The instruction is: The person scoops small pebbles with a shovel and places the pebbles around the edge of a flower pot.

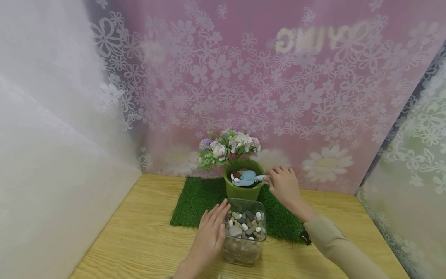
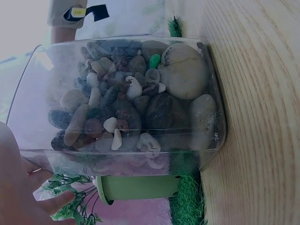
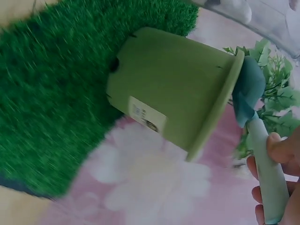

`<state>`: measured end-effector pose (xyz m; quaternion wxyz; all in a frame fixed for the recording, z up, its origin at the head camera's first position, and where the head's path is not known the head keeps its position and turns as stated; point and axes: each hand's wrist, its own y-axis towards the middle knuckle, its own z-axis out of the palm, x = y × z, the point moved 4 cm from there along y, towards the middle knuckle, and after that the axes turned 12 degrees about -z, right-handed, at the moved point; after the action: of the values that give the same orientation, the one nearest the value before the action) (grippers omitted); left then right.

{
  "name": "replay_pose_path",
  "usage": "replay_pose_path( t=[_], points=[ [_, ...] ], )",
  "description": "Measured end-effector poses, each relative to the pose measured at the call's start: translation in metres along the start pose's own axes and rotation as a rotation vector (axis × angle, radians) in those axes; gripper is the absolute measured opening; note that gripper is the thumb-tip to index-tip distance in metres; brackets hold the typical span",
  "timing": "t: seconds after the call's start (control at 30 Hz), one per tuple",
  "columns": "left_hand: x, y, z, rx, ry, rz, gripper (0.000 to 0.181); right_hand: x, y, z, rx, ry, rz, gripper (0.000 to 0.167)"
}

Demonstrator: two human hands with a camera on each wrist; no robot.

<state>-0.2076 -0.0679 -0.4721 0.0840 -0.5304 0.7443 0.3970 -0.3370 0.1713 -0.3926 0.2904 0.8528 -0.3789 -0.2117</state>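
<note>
The right hand [image 1: 283,186] grips the pale handle of a small blue shovel [image 1: 248,177], its blade over the mouth of a green pot [image 1: 240,192] with a few stones at the blade's tip. White and purple flowers [image 1: 219,150] with green leaves stand in the pot. In the right wrist view, fingers curl round the handle [image 3: 268,173]. The left hand [image 1: 209,232] rests with extended fingers against the left side of a clear container [image 1: 244,254] of mixed stones [image 2: 124,108]. Part of the left hand is cut off in the left wrist view.
A green turf mat [image 1: 195,199] lies under the pot on the wooden table [image 1: 139,232]. Behind stands a pink flowered curtain [image 1: 244,77], with pale sheets at the left and right. The clear container stands in front of the pot.
</note>
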Motion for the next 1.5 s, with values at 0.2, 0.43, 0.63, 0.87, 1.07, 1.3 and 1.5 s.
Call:
replay_pose_path(
  t=[0.2,0.43,0.63,0.87,1.07,1.3,1.5],
  points=[
    [0.002,-0.001,0.002,0.006,0.003,-0.009,0.055,0.020,0.028,-0.005,-0.029,-0.208,-0.167,0.010],
    [0.002,0.000,0.002,0.004,-0.005,-0.008,0.055,0.032,0.042,-0.011,0.017,-0.318,-0.209,0.005],
    [0.003,0.000,0.003,-0.004,0.007,-0.004,0.056,0.026,0.034,-0.018,0.027,-0.317,-0.170,0.011],
    [0.003,-0.001,0.003,-0.013,0.002,0.005,0.057,0.007,0.018,-0.023,-0.006,-0.262,-0.115,0.016],
    [0.002,0.000,0.004,-0.003,-0.019,-0.006,0.055,-0.007,0.003,-0.029,-0.041,-0.197,-0.086,0.017],
    [0.002,-0.001,0.004,-0.005,-0.015,-0.006,0.056,-0.018,-0.013,-0.042,-0.084,-0.125,-0.059,0.014],
    [0.002,-0.001,0.004,-0.012,-0.023,-0.001,0.053,-0.019,-0.020,-0.063,-0.115,-0.115,-0.088,0.014]
  ],
)
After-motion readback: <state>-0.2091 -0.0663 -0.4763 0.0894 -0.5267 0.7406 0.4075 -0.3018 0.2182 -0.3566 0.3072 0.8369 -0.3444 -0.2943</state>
